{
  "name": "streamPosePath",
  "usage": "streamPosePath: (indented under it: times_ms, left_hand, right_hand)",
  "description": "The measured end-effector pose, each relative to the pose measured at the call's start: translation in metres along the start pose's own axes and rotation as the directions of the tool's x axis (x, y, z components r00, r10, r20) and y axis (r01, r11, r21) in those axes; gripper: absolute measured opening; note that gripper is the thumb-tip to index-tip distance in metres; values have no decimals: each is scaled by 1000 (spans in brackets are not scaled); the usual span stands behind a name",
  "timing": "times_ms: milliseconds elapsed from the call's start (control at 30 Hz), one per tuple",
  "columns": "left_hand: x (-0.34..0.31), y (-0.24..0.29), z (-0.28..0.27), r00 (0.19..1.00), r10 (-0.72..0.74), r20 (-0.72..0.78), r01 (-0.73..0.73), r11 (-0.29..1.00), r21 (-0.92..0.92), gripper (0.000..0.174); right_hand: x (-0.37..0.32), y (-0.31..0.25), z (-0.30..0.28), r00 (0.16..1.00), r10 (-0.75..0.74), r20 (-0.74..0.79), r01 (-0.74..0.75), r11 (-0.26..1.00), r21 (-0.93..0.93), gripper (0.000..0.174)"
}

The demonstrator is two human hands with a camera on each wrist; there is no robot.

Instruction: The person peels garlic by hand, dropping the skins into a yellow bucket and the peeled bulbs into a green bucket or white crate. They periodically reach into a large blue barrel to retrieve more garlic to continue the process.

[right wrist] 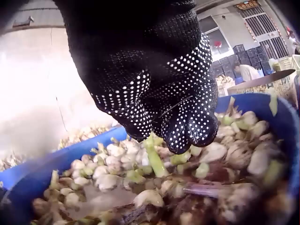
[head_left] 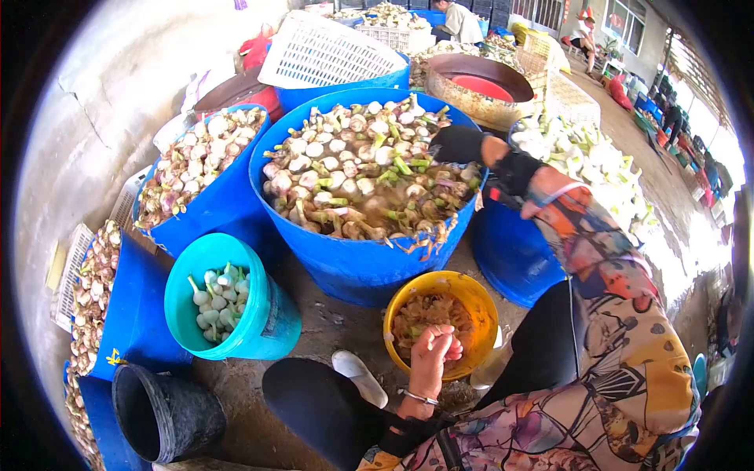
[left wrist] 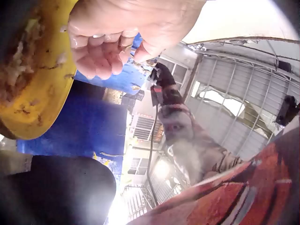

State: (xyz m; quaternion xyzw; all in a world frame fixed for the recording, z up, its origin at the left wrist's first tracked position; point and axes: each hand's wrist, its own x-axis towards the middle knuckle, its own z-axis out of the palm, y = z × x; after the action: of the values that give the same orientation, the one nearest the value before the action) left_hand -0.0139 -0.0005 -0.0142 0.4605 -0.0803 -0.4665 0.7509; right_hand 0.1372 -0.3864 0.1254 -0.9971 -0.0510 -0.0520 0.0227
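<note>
My right hand (head_left: 459,145), in a black glove with white dots, reaches over the far right part of a large blue tub (head_left: 353,271) of garlic bulbs in murky water. In the right wrist view its fingers curl round a knife, whose blade (right wrist: 265,80) sticks out to the right; the handle is hidden. Thumb and fingertips close at the top of a green garlic stem (right wrist: 155,160). My bare left hand (head_left: 433,357) hangs over a yellow bucket (head_left: 488,314) of garlic skins (head_left: 428,314). Its wet fingers are loosely curled with nothing seen in them.
A turquoise bucket (head_left: 279,314) with trimmed bulbs stands left, a black bucket (head_left: 192,416) nearer me. Another blue tub (head_left: 208,208) holds unpeeled garlic. At right is a heap of pale trimmed garlic (head_left: 581,161). White crates (head_left: 330,51) and people sit farther back.
</note>
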Motion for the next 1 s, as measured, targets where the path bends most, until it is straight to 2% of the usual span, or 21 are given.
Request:
streamPosePath:
  times_ms: [33,100,133,167,233,267,400,500,533,567,633,700,733,800,833,900,967,1000]
  left_hand:
    - [1,2,-1,1000,0,-18,0,1000,0,14]
    - [2,7,-5,998,-7,-56,7,1000,-2,14]
    - [4,8,-7,998,6,-60,-7,1000,-13,15]
    - [7,10,-9,998,17,-61,-18,1000,-17,15]
    - [10,12,-11,998,31,-57,-32,999,-28,15]
    - [11,14,-12,997,48,-55,-49,999,-11,16]
    - [12,18,-11,997,27,-78,-28,1000,-14,15]
    - [11,19,-8,996,53,-77,-55,998,-15,14]
    - [11,16,-8,995,60,-76,-61,998,-14,14]
    - [8,16,-8,996,64,-68,-65,998,-12,14]
    - [9,10,-6,997,53,-62,-52,999,7,15]
    - [11,5,-3,996,38,-75,-37,999,16,16]
    - [14,-1,-3,994,81,-77,-80,997,17,16]
    - [12,0,1,991,94,-93,-92,995,24,25]
    - [13,1,5,989,94,-117,-92,995,24,29]
    - [12,5,14,992,120,-48,-126,978,-164,41]
    - [13,0,15,976,192,103,-157,947,-280,56]
    - [12,0,16,969,199,147,-144,937,-318,57]
  right_hand:
    - [25,4,17,1000,-1,3,1,1000,-32,33]
    - [71,14,50,975,174,137,-134,956,-261,40]
    - [81,10,56,970,180,166,-138,962,-235,47]
    - [86,6,63,983,170,65,-158,975,-154,49]
    - [98,-1,72,951,303,64,-292,946,-139,49]
    - [106,-5,74,924,357,139,-340,931,-129,48]
    - [113,-12,90,919,278,278,-195,936,-292,47]
    - [100,-20,59,962,240,130,-221,964,-147,49]
    - [95,-14,50,962,268,46,-259,955,-147,51]
    - [78,-15,30,979,137,-154,-150,986,-75,52]
    - [57,-19,-7,945,257,-202,-257,966,27,50]
    - [22,-46,-46,907,377,-186,-264,855,446,37]
    - [6,-55,-53,889,416,-193,-255,798,546,34]
    - [-37,-99,-69,898,365,-246,-126,749,650,31]
    - [-56,-111,-62,906,351,-236,-108,732,672,28]
    - [-94,-134,-46,922,322,-217,-74,695,716,23]
    - [-126,-160,-22,951,302,-69,-134,604,786,18]
    - [-140,-179,-9,950,314,-4,-180,555,812,17]
